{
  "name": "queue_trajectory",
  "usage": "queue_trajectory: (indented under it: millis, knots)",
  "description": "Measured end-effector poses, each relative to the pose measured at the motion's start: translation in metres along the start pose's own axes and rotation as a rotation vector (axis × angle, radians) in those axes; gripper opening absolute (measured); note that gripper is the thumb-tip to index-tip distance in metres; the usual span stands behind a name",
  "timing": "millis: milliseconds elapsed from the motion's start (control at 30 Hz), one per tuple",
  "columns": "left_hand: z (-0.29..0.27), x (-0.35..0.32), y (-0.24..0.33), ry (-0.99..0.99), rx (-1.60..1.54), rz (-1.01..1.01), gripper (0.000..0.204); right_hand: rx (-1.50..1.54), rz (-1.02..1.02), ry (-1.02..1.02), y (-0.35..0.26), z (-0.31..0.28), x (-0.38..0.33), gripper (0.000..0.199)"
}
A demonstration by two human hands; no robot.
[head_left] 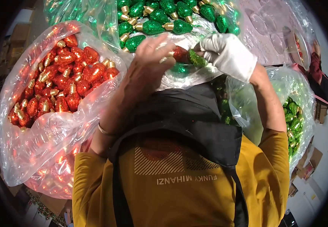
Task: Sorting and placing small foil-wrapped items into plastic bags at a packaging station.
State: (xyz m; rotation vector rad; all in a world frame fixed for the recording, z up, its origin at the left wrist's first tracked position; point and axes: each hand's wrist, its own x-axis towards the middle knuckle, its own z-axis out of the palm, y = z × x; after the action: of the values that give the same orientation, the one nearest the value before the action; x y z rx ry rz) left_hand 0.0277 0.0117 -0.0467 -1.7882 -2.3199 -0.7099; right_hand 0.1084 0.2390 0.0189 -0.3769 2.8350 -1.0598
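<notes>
In front of my chest, my right hand (228,55), in a white glove, pinches a light green glittery bulb ornament (197,58). A red glittery bulb ornament (180,53) is beside it, on the side toward my left hand. My bare left hand (154,56) is smeared by motion next to the red bulb's gold base; whether its fingers grip it cannot be made out. Under both hands is a crinkled silvery-white covering (190,77) with a dark green round patch (180,68). Just beyond lie several dark green glittery bulbs with gold bases (158,16).
A clear plastic bag of red bulbs (63,72) stands at my left. Another bag, with light green bulbs (293,121), is at my right. Clear plastic pieces (264,22) lie on a pinkish surface at the far right. A black apron (171,109) hangs over my front.
</notes>
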Motion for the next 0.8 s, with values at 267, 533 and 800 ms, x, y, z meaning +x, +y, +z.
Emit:
queue_trajectory:
  millis: [267,533,800]
  knots:
    - [0.001,-0.009,-0.015,0.035,-0.098,-0.031,0.014,-0.357,0.097,-0.567,-0.013,0.003,0.058,0.012]
    - [0.003,-0.009,-0.028,0.033,-0.256,-0.061,0.015,-0.581,0.194,-0.863,0.05,0.073,0.088,0.025]
    - [0.014,-0.017,-0.044,0.108,-0.376,0.005,0.015,-0.636,0.111,-0.661,0.005,0.062,0.089,0.027]
